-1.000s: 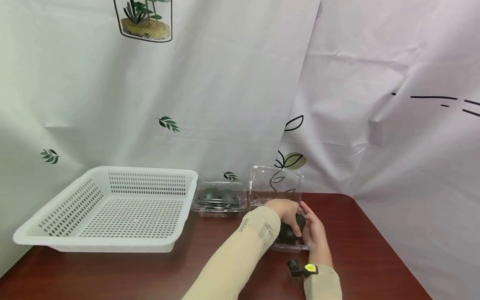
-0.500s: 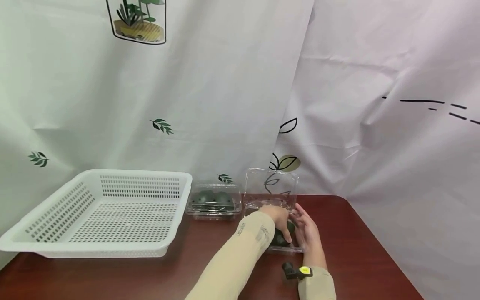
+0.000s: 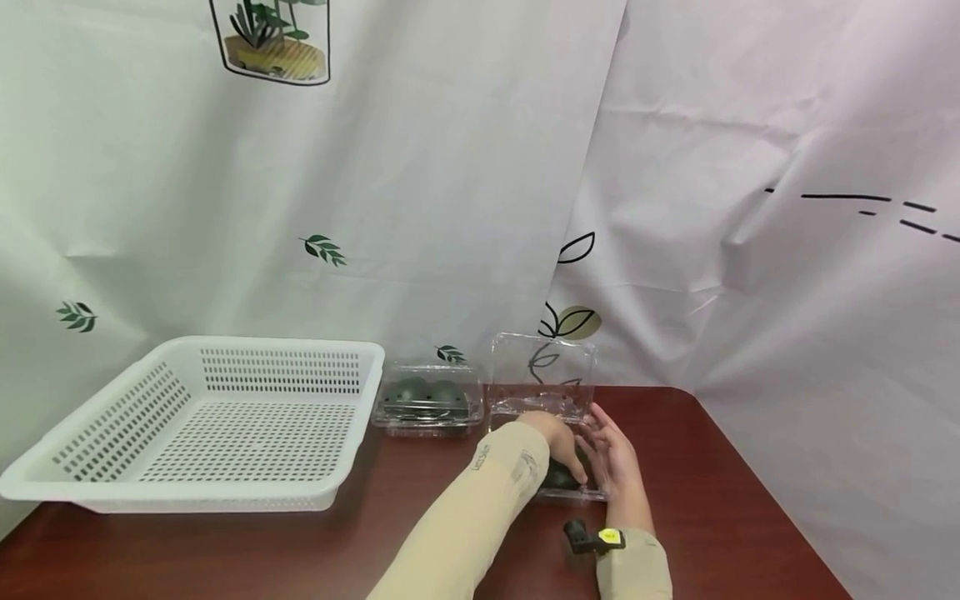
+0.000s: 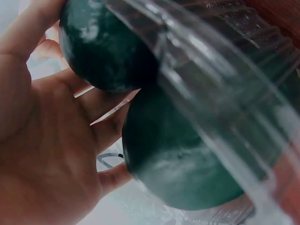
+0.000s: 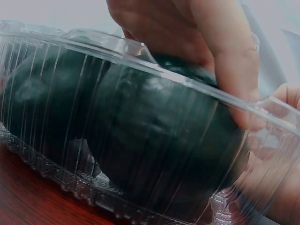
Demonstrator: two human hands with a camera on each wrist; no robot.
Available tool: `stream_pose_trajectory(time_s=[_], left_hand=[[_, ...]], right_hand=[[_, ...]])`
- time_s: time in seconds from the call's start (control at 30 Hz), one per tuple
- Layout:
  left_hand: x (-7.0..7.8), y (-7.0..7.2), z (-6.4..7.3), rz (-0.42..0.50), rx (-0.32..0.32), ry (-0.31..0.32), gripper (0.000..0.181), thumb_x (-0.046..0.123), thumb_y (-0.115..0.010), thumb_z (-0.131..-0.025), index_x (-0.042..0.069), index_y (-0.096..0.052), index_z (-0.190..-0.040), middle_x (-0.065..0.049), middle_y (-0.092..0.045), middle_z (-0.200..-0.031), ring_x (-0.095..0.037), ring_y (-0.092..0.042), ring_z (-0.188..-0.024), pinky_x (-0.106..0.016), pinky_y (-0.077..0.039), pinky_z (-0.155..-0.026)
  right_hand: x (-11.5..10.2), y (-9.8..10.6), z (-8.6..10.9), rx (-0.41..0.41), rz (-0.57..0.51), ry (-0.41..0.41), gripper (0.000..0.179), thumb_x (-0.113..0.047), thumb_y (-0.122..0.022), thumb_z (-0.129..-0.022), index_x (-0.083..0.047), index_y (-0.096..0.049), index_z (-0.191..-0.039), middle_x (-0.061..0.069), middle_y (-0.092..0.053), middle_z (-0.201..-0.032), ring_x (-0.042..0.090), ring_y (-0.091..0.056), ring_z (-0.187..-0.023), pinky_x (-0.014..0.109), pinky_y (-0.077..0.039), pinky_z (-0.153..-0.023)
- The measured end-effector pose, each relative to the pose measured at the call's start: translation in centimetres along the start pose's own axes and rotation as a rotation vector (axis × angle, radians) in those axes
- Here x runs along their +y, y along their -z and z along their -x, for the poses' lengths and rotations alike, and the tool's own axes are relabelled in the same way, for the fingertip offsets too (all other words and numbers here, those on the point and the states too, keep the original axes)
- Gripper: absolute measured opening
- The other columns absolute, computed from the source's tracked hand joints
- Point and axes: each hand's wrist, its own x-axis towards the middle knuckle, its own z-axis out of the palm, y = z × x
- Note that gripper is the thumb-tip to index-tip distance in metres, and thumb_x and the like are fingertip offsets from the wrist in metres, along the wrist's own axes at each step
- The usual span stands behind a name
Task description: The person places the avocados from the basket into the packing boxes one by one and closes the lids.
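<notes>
A clear plastic clamshell box (image 3: 573, 494), its lid (image 3: 542, 367) raised, stands at the table's right. Two dark green avocados sit side by side in its base; the right wrist view shows one avocado (image 5: 154, 136) and, at left, another avocado (image 5: 35, 101) through the ribbed wall. My left hand (image 3: 553, 435) reaches down over the box and holds an avocado (image 4: 105, 42), thumb (image 5: 236, 79) on the near side, palm over the fruit. My right hand (image 3: 618, 458) lies along the box's right side, fingers extended and touching the wall near the rim. The left fingertips are partly hidden behind the fruit.
A closed clear box (image 3: 429, 400) with dark green avocados inside stands just left of the open one. Farther left is a large white perforated basket (image 3: 352, 467). A white printed curtain (image 3: 450, 167) hangs behind the reddish-brown table (image 3: 720, 492).
The avocado under my left hand has gone lower into the box, and the left hand has sunk with it. My right hand stays at the box's side. The head view has turned slightly right.
</notes>
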Motion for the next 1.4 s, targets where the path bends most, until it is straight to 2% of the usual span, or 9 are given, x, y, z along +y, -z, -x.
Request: stream_pose_trajectory(time_s=[0.23, 0.4, 0.57, 0.7, 0.8, 1.0, 1.13, 1.23, 1.4], left_hand=[[-1.0, 0.0, -0.4, -0.056, -0.032, -0.043, 0.066, 0.067, -0.064, -0.069, 0.022, -0.064, -0.117, 0.010, -0.056, -0.123, -0.012, -0.051, -0.110, -0.035, -0.040, -0.093], [-3.1, 1.4, -0.4, 0.063, -0.033, -0.148, 0.062, 0.061, -0.062, -0.076, 0.014, -0.064, -0.117, 0.002, -0.063, -0.111, -0.014, -0.055, -0.104, -0.034, -0.042, -0.090], [-6.7, 4.2, -0.1, 0.271, 0.248, -0.174, 0.040, 0.039, -0.066, -0.082, 0.010, -0.063, -0.109, -0.001, -0.065, -0.099, -0.016, -0.059, -0.088, -0.033, -0.047, -0.078], [-9.2, 5.6, 0.3, 0.366, 0.546, -0.028, 0.027, 0.023, -0.058, -0.085, 0.013, -0.058, -0.110, -0.003, -0.060, -0.104, -0.020, -0.055, -0.093, -0.036, -0.046, -0.078], [-10.5, 5.7, 0.5, 0.441, 0.648, 0.054, 0.037, 0.021, -0.056, -0.087, 0.013, -0.052, -0.123, -0.007, -0.053, -0.119, -0.024, -0.048, -0.108, -0.040, -0.043, -0.086], [-11.3, 5.4, 0.5, 0.526, 0.581, 0.014, 0.066, 0.018, -0.058, -0.087, 0.014, -0.028, -0.145, -0.006, -0.035, -0.145, -0.026, -0.032, -0.129, -0.044, -0.037, -0.098], [-11.2, 5.6, 0.7, 0.553, 0.556, -0.071, 0.064, 0.014, -0.053, -0.088, 0.018, -0.027, -0.146, -0.003, -0.047, -0.132, -0.022, -0.056, -0.089, -0.036, -0.049, -0.070], [-11.1, 5.9, 1.1, 0.511, 0.562, -0.146, 0.054, 0.015, -0.052, -0.088, 0.017, -0.040, -0.140, -0.002, -0.056, -0.108, -0.018, -0.050, -0.063, -0.031, -0.045, -0.058], [-10.2, 6.0, 2.0, 0.319, 0.477, -0.248, 0.027, 0.029, -0.056, -0.085, 0.018, -0.063, -0.109, -0.003, -0.050, -0.104, -0.016, -0.045, -0.096, -0.034, -0.043, -0.078]], right_hand=[[0.1, 0.1, 0.0, 0.006, 0.006, 0.013, 0.058, 0.008, -0.026, -0.086, 0.002, -0.022, -0.144, -0.002, -0.055, -0.094, 0.010, -0.054, -0.097, 0.037, -0.036, -0.098], [0.1, 0.2, -0.1, -0.005, 0.019, 0.016, 0.058, 0.007, -0.026, -0.087, 0.002, -0.021, -0.144, -0.002, -0.055, -0.095, 0.010, -0.055, -0.098, 0.036, -0.035, -0.099], [0.1, 0.2, -0.2, -0.029, 0.059, 0.023, 0.057, 0.007, -0.025, -0.089, -0.001, -0.019, -0.146, -0.004, -0.054, -0.095, 0.008, -0.054, -0.100, 0.038, -0.031, -0.102], [0.0, 0.3, -0.2, -0.033, 0.073, 0.027, 0.056, 0.006, -0.026, -0.090, -0.001, -0.019, -0.146, -0.005, -0.056, -0.095, 0.009, -0.054, -0.101, 0.036, -0.034, -0.099], [0.1, 0.4, -0.1, -0.037, 0.082, 0.021, 0.056, 0.005, -0.025, -0.091, -0.002, -0.019, -0.146, -0.006, -0.056, -0.095, 0.009, -0.053, -0.101, 0.033, -0.037, -0.097], [0.1, 0.4, 0.1, -0.033, 0.070, 0.011, 0.055, 0.005, -0.025, -0.092, -0.002, -0.019, -0.146, -0.005, -0.055, -0.096, 0.008, -0.052, -0.100, 0.030, -0.041, -0.094], [0.1, 0.3, 0.0, -0.028, 0.061, 0.016, 0.056, 0.006, -0.025, -0.092, -0.002, -0.019, -0.146, -0.006, -0.055, -0.097, 0.007, -0.052, -0.098, 0.030, -0.040, -0.095], [0.2, 0.2, -0.1, -0.019, 0.043, 0.036, 0.055, 0.007, -0.027, -0.091, -0.005, -0.024, -0.145, -0.005, -0.055, -0.100, 0.008, -0.053, -0.096, 0.030, -0.042, -0.093], [0.3, 0.5, -0.2, -0.031, -0.027, 0.058, 0.050, 0.009, -0.030, -0.093, -0.010, -0.039, -0.138, -0.005, -0.061, -0.104, 0.009, -0.056, -0.099, 0.030, -0.041, -0.094]])
